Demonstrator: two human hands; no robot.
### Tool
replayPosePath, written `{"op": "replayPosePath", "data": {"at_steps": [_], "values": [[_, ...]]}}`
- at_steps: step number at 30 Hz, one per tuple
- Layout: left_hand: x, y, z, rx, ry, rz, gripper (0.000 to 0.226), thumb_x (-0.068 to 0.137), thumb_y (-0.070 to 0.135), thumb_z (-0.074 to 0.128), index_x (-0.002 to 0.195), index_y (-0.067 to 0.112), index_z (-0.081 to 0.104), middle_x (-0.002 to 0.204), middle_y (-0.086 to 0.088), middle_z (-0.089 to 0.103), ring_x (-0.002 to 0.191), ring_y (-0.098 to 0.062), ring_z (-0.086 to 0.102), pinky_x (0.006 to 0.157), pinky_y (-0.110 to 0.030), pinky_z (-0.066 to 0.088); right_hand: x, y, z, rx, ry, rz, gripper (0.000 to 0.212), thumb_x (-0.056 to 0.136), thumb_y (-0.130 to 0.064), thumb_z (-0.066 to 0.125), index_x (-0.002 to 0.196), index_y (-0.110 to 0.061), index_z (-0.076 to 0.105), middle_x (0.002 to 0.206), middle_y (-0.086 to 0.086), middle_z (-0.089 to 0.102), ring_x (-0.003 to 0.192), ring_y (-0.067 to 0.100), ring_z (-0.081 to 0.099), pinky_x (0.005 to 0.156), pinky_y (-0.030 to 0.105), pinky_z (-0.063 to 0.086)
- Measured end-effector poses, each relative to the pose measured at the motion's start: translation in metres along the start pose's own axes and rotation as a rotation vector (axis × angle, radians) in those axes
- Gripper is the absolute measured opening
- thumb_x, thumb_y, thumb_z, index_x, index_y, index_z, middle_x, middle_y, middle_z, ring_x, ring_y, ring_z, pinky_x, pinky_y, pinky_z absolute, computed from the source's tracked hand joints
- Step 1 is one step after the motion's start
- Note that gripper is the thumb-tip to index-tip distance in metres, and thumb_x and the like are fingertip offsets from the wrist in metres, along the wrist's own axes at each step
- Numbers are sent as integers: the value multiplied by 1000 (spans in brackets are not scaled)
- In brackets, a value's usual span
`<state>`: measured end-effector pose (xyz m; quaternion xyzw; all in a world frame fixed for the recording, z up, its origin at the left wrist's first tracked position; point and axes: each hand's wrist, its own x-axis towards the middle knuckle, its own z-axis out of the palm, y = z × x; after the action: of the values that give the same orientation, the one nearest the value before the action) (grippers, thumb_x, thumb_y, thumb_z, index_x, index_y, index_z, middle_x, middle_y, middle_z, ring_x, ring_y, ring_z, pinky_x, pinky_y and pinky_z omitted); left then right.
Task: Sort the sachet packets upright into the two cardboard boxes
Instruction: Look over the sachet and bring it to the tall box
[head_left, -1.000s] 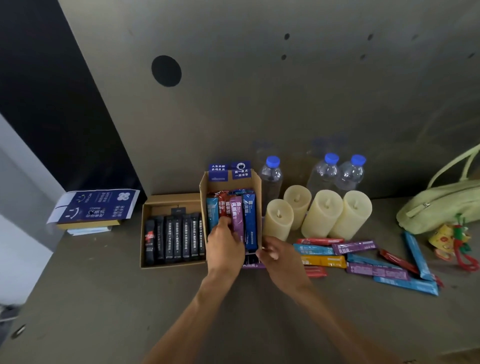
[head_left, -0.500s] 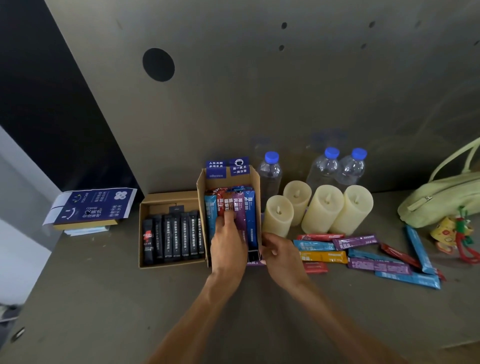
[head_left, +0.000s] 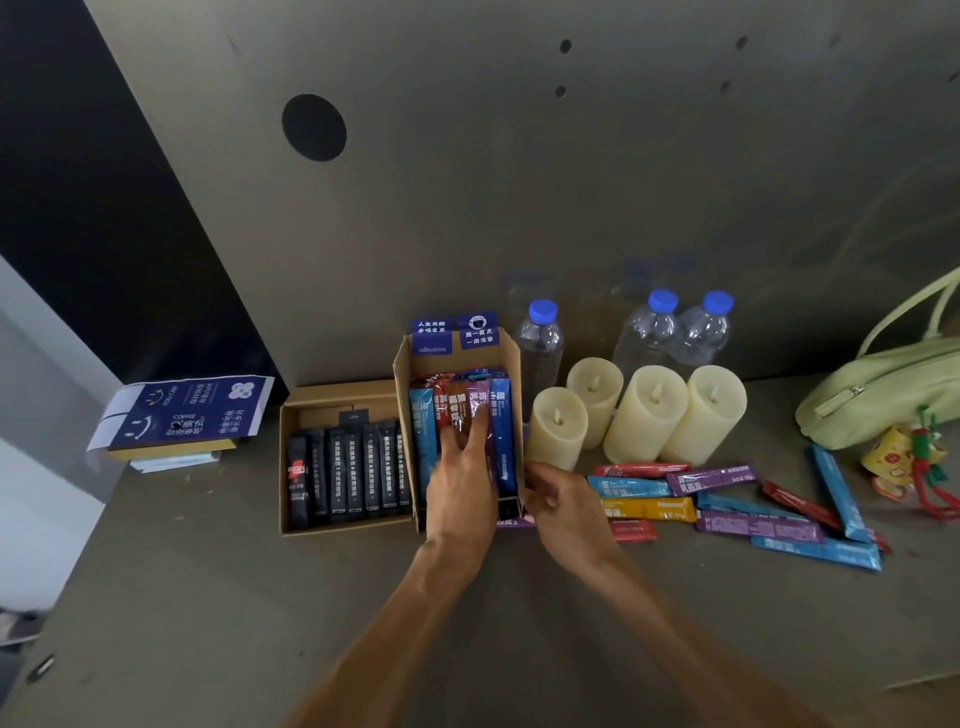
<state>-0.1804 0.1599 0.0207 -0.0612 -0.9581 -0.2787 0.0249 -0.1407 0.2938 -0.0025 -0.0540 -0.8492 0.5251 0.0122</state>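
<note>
The left hand (head_left: 462, 493) has slid higher up the row of bright sachet packets (head_left: 498, 426) that stand in the tall brown cardboard box (head_left: 404, 405). A moment ago it sat low, near the front of this box. A shiny brown packet (head_left: 460, 410) now shows in the row, next to the purple packet (head_left: 485, 402), where it was hard to see before. I think that packet is now in its place and is just being patted straight.

The left hand's fingers are stretched out and lie flat on the fronts of the packets. They press and do not grab. The right hand (head_left: 563, 501) has hardly moved. It sits at the front right corner of the tall box, with its fingers curled on that corner, and seems to hold the box steady.

Left of the tall box is a low flat cardboard box (head_left: 337, 400) with black stick packets (head_left: 353, 473) in a row. Right of the tall box, many loose bright packets (head_left: 727, 509) lie flat on the grey table (head_left: 208, 597). So there is a lot left to sort.
</note>
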Motion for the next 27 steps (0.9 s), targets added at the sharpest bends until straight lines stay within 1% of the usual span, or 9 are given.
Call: {"op": "replayPosePath", "data": {"at_steps": [3, 7, 11, 15, 17, 19, 21, 24, 27], "values": [[-3, -1, 0, 8, -2, 5, 81, 94, 4, 56, 154, 33, 10, 142, -12, 32, 117, -32, 57, 91, -46, 56, 0, -2, 0, 9, -10, -2, 28, 98, -18, 61, 125, -23, 66, 120, -11, 70, 110, 3, 65, 88, 16, 54], [-16, 0, -5, -65, 28, -18, 76, 95, 6, 54, 153, 30, 12, 142, -10, 34, 119, -31, 57, 88, -48, 57, -2, -3, -9, 52, -39, 36, 23, 94, -11, 65, 115, -19, 71, 102, -9, 75, 96, 3, 70, 86, 29, 60], [-46, 22, -3, -222, 119, 119, 51, 96, 7, 54, 143, 20, 38, 136, -4, 44, 112, -26, 59, 79, -43, 58, -15, 18, -42, -26, 22, 72, 19, 89, -5, 66, 103, -16, 72, 91, -4, 74, 87, 6, 71, 83, 33, 60], [-52, 50, 29, -242, -48, 227, 14, 95, 15, 58, 109, 14, 60, 108, -4, 62, 88, -23, 64, 72, -38, 54, -29, 53, -90, -215, 118, 156, 12, 89, -10, 67, 96, -20, 71, 93, -6, 73, 86, 9, 69, 78, 29, 57], [-44, 62, 56, -275, -169, 115, 8, 93, 23, 61, 96, 15, 62, 97, -4, 69, 80, -23, 68, 70, -38, 57, -34, 65, -110, -280, 171, 222, 15, 88, -9, 67, 94, -22, 72, 94, -3, 73, 89, 13, 68, 78, 23, 51], [-34, 73, 77, -406, -284, -171, 17, 91, 31, 61, 94, 15, 62, 90, -7, 73, 74, -27, 71, 69, -41, 59, -40, 72, -123, -289, 201, 262, 16, 88, -7, 67, 90, -22, 71, 88, -3, 72, 84, 14, 68, 72, 16, 47], [-24, 79, 97, -484, -312, -389, 24, 90, 38, 59, 92, 14, 63, 83, -11, 74, 73, -29, 73, 72, -38, 60, -48, 75, -130, -283, 203, 273, 20, 87, -3, 66, 81, -23, 68, 78, -7, 70, 74, 9, 66, 63, 7, 44], [-12, 80, 120, -602, -252, -499, 28, 82, 47, 61, 82, 19, 63, 78, -7, 74, 77, -32, 72, 75, -45, 60, -57, 81, -135, -286, 181, 260, 24, 87, -1, 66, 77, -23, 67, 72, -10, 68, 67, 0, 64, 62, 9, 46], [-12, 86, 113, -606, -208, -455, 19, 86, 38, 61, 79, 21, 61, 77, -1, 71, 75, -28, 71, 73, -47, 60, -61, 85, -141, -251, 186, 269, 28, 86, 0, 66, 79, -27, 65, 75, -9, 69, 68, -3, 65, 62, 10, 46]]}}
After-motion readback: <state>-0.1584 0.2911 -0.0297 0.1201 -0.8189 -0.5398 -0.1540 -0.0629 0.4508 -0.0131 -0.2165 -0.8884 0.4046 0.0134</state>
